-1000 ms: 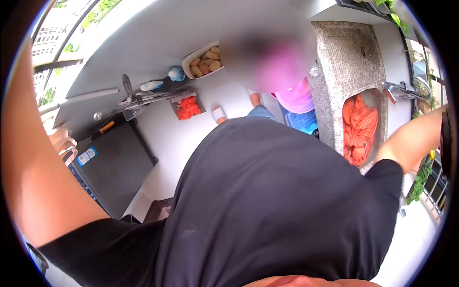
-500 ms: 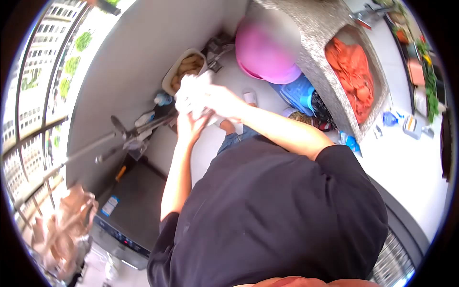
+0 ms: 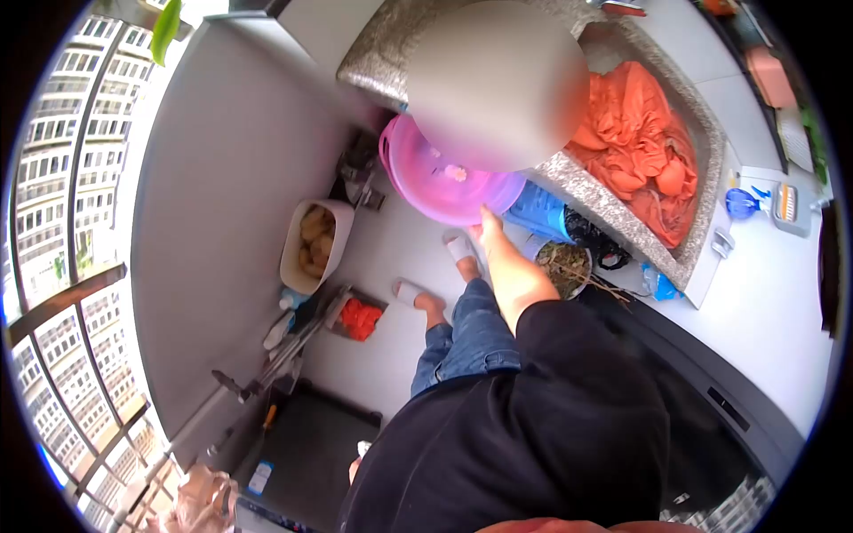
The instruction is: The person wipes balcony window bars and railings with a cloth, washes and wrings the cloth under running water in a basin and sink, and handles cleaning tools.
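My right hand (image 3: 484, 227) is closed on the near rim of a pink basin (image 3: 431, 182), beside the stone sink (image 3: 555, 169). Small pale shapes show inside the basin, and a blurred round patch covers its upper part. Only a sliver of my left hand (image 3: 354, 468) shows beside my black shirt, with a small whitish thing (image 3: 363, 449) against it. That thing is too small to name, and most of the hand is hidden.
Orange-red bags (image 3: 644, 142) fill the sink. Below it are a blue container (image 3: 538, 211) and a bowl of plant scraps (image 3: 563, 266). Left of my feet stand a white bin of potato-like items (image 3: 289, 249) and a small bin with a red bag (image 3: 360, 318). A dark appliance (image 3: 311, 453) is lower left.
My hands were together on a white crumpled thing; now they are apart. My right hand has moved to the basin rim, and my left has drawn back beside my body. The view has shifted.
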{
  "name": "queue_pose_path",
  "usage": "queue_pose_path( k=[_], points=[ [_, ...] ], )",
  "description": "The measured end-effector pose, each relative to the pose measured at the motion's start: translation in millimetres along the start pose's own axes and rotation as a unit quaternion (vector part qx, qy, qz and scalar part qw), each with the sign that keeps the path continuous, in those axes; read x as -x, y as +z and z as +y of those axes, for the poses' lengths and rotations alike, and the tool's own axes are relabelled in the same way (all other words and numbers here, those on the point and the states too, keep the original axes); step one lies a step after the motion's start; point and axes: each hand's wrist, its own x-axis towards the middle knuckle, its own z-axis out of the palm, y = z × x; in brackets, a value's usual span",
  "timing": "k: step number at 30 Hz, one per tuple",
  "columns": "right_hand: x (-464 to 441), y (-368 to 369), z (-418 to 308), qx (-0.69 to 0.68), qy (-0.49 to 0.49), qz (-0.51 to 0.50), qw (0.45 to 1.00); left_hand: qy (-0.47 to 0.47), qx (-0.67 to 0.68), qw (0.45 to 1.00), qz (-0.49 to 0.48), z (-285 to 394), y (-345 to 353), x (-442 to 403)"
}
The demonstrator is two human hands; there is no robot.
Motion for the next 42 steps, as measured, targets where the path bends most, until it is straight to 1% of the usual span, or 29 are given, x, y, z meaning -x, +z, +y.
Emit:
queue_pose_path(
  k=[1,2,4,7,9,11,12,13,14,15,17,18,19,20,21,22,23,25,26,27,29,31,32,33,35,38,40,41,42],
  points=[
    [1,11,-12,0.064,0.044,0.087,0.993,-0.014,-0.025,1.0,-0.007,-5,3,10],
    [4,18,-20,0.029,0.053,0.08,0.995,-0.023,-0.038,0.999,-0.012,-10,6,16],
    [7,25,-21,-0.017,-0.012,0.14,0.99,-0.031,-0.05,0.998,-0.016,-8,13,25],
    [64,35,-36,0.014,-0.089,0.15,0.985,-0.051,-0.044,0.998,0.01,16,23,27],
    [106,14,-34,0.062,-0.044,0.085,0.993,-0.066,-0.028,0.997,0.017,55,20,31],
    [155,-11,-26,0.096,0.004,0.034,0.995,-0.049,0.039,0.998,0.014,83,15,26],
    [185,-18,-19,0.104,0.03,0.016,0.994,-0.031,0.017,0.999,0.01,81,17,10],
    [211,-24,-16,0.156,0.066,0.006,0.986,-0.042,0.053,0.998,0.0,86,16,-2],
    [238,-27,-15,0.203,0.084,-0.015,0.975,-0.017,0.058,0.998,0.0,99,6,-8],
    [248,-38,-11,0.233,0.094,-0.077,0.965,0.008,0.063,0.998,-0.001,114,-5,-10],
    [314,-24,-36,0.245,0.068,-0.165,0.953,0.038,0.08,0.996,0.005,117,-16,-33],
    [331,-23,-51,0.234,0.018,-0.215,0.948,0.056,0.104,0.993,0.001,123,-27,-39],
    [343,-22,-70,0.221,-0.035,-0.265,0.938,0.078,0.064,0.995,0.024,126,-32,-52],
    [354,-20,-93,0.207,-0.091,-0.313,0.922,0.096,0.077,0.992,0.033,127,-38,-61],
    [377,-7,-126,0.216,-0.161,-0.306,0.913,0.115,0.088,0.989,0.041,135,-45,-61],
    [387,-5,-166,0.234,-0.186,-0.325,0.897,0.128,0.094,0.986,0.051,140,-47,-62],
    [387,2,-200,0.311,-0.233,-0.246,0.888,0.137,0.099,0.984,0.061,142,-51,-62],
    [352,3,-263,0.231,-0.268,-0.241,0.904,0.104,0.088,0.987,0.082,152,-52,-52],
    [342,12,-291,0.199,-0.291,-0.237,0.905,0.12,0.112,0.981,0.1,145,-46,-57],
    [326,26,-312,0.188,-0.35,-0.218,0.891,0.134,0.138,0.974,0.116,134,-29,-70],
    [223,53,-347,0.184,-0.437,-0.173,0.863,0.148,-0.014,0.978,0.148,104,8,-109],
    [181,101,-368,0.137,-0.417,-0.133,0.889,0.119,-0.047,0.981,0.143,106,28,-101],
    [152,122,-375,0.065,-0.429,-0.14,0.89,0.096,-0.025,0.986,0.134,113,33,-92],
    [127,140,-383,0.073,-0.406,-0.103,0.905,0.077,-0.003,0.989,0.127,124,39,-82],
    [151,162,-385,0.037,-0.385,-0.086,0.918,0.054,0.036,0.99,0.123,149,43,-63],
    [186,148,-419,0.144,-0.263,-0.118,0.947,0.05,0.071,0.989,0.12,178,51,-44],
    [179,121,-464,0.221,-0.344,-0.007,0.913,0.052,0.102,0.986,0.119,196,54,-19],
    [160,134,-481,0.305,-0.475,0.04,0.824,0.01,0.138,0.984,0.112,189,95,9],
    [140,150,-502,0.376,-0.586,0.123,0.707,-0.012,0.155,0.981,0.115,202,96,32]
  ],
)
